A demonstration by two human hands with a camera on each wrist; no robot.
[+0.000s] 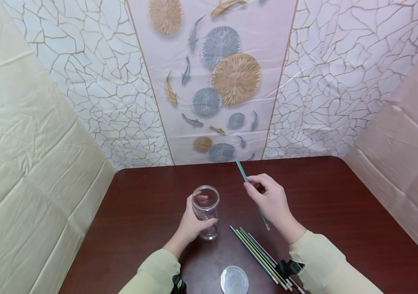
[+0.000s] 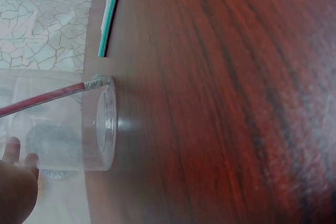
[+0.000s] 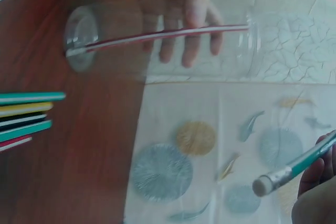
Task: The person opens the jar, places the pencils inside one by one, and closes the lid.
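Observation:
My left hand [image 1: 191, 222] grips a clear jar [image 1: 209, 210] upright, with its fingers behind and the thumb across the front. Inside the jar leans a red pencil [image 2: 47, 98], its eraser end down at the bottom. To the right, my right hand [image 1: 269, 198] pinches a green pencil [image 1: 242, 170] between thumb and fingers above the table. That pencil slants, its eraser end [image 3: 265, 183] hanging lower, on the near side of the hand. Several pencils [image 1: 256, 253] in green, yellow, black and red lie side by side on the table below my right forearm.
A round clear lid [image 1: 234, 281] lies at the table's near side, left of the pencils. The dark red wooden table [image 1: 150, 196] ends at a patterned cloth backdrop [image 1: 231, 81], with plain cloth walls [image 1: 32, 163] on both sides.

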